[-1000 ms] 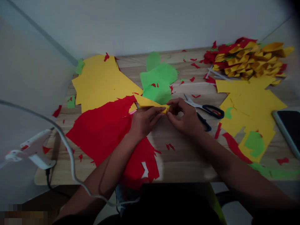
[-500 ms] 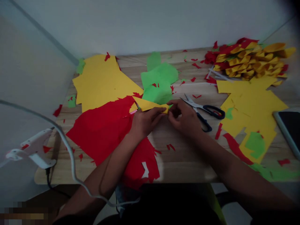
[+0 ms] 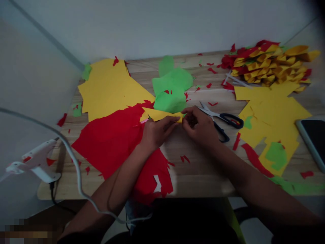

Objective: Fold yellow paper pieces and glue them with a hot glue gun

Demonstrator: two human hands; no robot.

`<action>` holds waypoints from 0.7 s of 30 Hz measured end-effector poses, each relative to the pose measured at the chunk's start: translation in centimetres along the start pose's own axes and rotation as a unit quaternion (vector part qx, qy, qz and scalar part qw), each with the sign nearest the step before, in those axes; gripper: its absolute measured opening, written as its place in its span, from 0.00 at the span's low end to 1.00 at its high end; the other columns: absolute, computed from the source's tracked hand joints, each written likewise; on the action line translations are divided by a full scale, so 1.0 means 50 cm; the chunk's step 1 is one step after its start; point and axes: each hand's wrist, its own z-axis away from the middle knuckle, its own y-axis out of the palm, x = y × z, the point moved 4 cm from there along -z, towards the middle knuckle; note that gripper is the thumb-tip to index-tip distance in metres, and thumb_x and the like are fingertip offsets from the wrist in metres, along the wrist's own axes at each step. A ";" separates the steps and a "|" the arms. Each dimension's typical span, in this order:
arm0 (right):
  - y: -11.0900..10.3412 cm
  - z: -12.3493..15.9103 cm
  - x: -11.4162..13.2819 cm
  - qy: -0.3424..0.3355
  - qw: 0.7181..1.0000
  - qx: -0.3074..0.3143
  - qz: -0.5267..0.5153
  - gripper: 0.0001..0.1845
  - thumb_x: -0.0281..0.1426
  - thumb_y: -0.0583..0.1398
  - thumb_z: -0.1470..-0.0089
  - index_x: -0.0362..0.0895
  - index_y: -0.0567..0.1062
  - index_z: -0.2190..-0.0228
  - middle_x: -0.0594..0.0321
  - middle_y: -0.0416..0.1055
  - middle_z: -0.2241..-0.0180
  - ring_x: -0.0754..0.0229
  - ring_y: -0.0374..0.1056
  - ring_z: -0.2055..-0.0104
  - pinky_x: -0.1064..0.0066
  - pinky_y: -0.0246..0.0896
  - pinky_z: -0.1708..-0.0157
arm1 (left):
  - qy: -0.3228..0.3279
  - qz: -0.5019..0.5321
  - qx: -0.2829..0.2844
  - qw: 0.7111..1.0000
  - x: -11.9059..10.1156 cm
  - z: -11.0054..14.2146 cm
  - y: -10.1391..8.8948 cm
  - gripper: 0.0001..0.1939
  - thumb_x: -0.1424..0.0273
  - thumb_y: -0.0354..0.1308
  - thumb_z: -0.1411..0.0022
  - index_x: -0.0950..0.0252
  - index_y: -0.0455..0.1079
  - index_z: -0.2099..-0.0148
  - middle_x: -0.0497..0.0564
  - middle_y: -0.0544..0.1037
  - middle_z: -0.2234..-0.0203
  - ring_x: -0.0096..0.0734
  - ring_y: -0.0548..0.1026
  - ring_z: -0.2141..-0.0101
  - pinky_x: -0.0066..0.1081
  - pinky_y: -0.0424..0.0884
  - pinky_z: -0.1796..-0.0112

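Note:
A narrow, pointed piece of yellow paper (image 3: pixel 158 114) is held between my two hands near the middle of the table. My left hand (image 3: pixel 158 130) pinches it from below, thumb and fingers together. At its right end, my right hand (image 3: pixel 199 125) has thumb and forefinger closed on the paper, where a bit of green shows. Scissors (image 3: pixel 219 118) with dark handles lie just beyond my right hand, blades pointing up and left. Red paper (image 3: pixel 111 139) spreads under and beside my left forearm. Green paper (image 3: pixel 175 84) lies right behind the held piece.
At the back right sits a heap of folded yellow paper pieces (image 3: pixel 274 67). Cut yellow sheets (image 3: pixel 276 112) and a phone (image 3: pixel 312 139) are on the right. A larger yellow sheet (image 3: pixel 111 88) lies back left. The glue gun (image 3: pixel 38 162) stands at the left edge; a white cable (image 3: pixel 76 162) crosses my left arm.
The left tip of the yellow paper has dipped slightly. Both hands keep nearly the same place and grip.

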 end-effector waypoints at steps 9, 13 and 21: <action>0.002 -0.003 -0.006 0.003 0.999 0.004 -0.054 0.07 0.27 0.59 0.45 0.46 0.75 0.63 0.63 0.74 0.70 0.61 0.68 0.72 0.69 0.62 0.72 | -0.090 0.173 -0.003 0.981 0.012 0.000 0.015 0.11 0.63 0.65 0.38 0.61 0.79 0.54 0.51 0.86 0.62 0.31 0.84 0.66 0.27 0.78 0.63; -0.006 -0.006 0.007 -0.074 0.997 0.002 -0.038 0.14 0.25 0.59 0.47 0.46 0.75 0.57 0.60 0.73 0.65 0.57 0.70 0.64 0.64 0.66 0.64 | -0.147 0.290 -0.022 0.945 0.018 -0.006 0.020 0.14 0.60 0.68 0.41 0.63 0.79 0.58 0.53 0.86 0.63 0.35 0.84 0.64 0.31 0.81 0.61; -0.008 -0.007 0.011 -0.143 0.989 -0.022 -0.010 0.14 0.30 0.64 0.45 0.47 0.77 0.55 0.55 0.72 0.59 0.50 0.70 0.55 0.56 0.66 0.54 | -0.161 0.357 -0.029 0.920 0.014 -0.009 0.017 0.19 0.53 0.69 0.45 0.64 0.79 0.61 0.55 0.85 0.64 0.37 0.84 0.64 0.33 0.82 0.62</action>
